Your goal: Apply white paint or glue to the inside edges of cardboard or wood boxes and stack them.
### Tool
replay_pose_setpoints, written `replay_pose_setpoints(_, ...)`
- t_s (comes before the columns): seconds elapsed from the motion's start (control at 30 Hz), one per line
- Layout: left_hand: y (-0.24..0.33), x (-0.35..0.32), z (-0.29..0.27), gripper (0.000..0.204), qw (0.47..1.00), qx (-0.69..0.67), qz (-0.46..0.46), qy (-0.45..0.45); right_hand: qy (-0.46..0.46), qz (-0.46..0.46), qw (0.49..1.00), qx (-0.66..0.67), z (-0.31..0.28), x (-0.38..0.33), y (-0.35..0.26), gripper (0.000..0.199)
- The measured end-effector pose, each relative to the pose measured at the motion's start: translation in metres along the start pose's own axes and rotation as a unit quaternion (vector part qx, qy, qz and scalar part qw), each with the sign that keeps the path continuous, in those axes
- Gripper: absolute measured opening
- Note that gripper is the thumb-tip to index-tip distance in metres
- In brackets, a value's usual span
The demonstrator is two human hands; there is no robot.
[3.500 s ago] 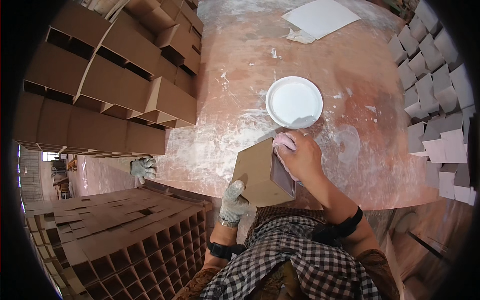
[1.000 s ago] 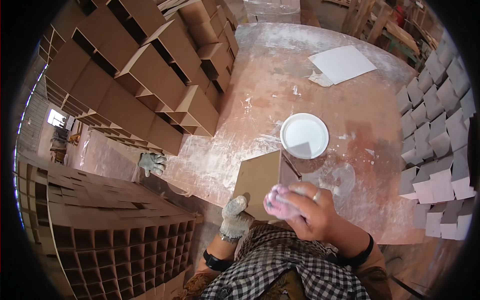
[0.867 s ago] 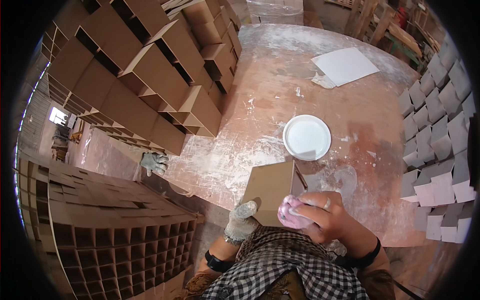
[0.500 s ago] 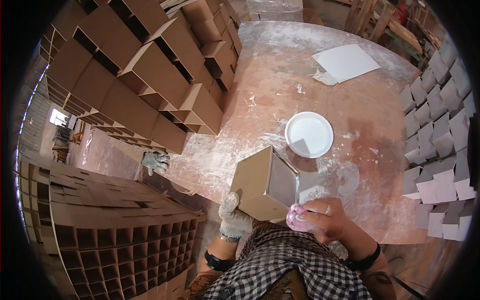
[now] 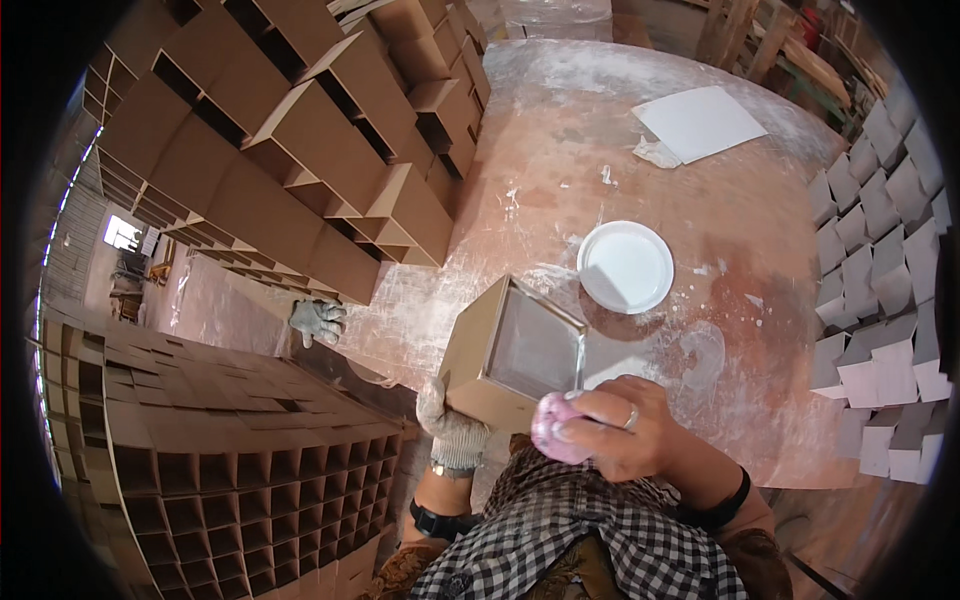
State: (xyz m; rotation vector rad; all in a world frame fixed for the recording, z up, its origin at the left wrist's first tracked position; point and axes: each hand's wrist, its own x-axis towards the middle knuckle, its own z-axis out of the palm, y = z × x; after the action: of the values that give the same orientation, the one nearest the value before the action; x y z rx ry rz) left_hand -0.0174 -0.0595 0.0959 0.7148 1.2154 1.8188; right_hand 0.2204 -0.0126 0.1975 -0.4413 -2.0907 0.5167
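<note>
A brown cardboard-like box (image 5: 466,355) is held tilted above the front of the table. My left hand (image 5: 452,428), in a pale knit glove, grips its lower left side. The box's recessed grey-white panel (image 5: 535,345) faces up and to the right, with a shiny rim. Bare and wearing a ring, my right hand (image 5: 625,425) pinches a crumpled pink cloth (image 5: 556,428) at the box's lower right corner. Beyond the box, a round white plate (image 5: 627,267) rests on the table.
Brown boxes (image 5: 330,150) are stacked high at the left, above a rack of square compartments (image 5: 240,490). A grey glove (image 5: 318,320) lies at the left edge of the stained table (image 5: 560,140). A white sheet (image 5: 705,125) lies far back; grey-white boxes (image 5: 880,260) are piled at the right.
The box has turned so more of its recessed panel faces me. My right hand and the pink cloth have moved left and slightly up; my left hand has shifted slightly left.
</note>
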Motion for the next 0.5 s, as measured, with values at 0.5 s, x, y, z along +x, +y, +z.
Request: replay_pose_setpoints(0.5, 0.018, -0.009, 0.01, 0.068, 0.956, -0.226, -0.183, -0.047, 0.03, 0.042, 0.999, 0.004, -0.004, 0.049, 0.061, 0.033)
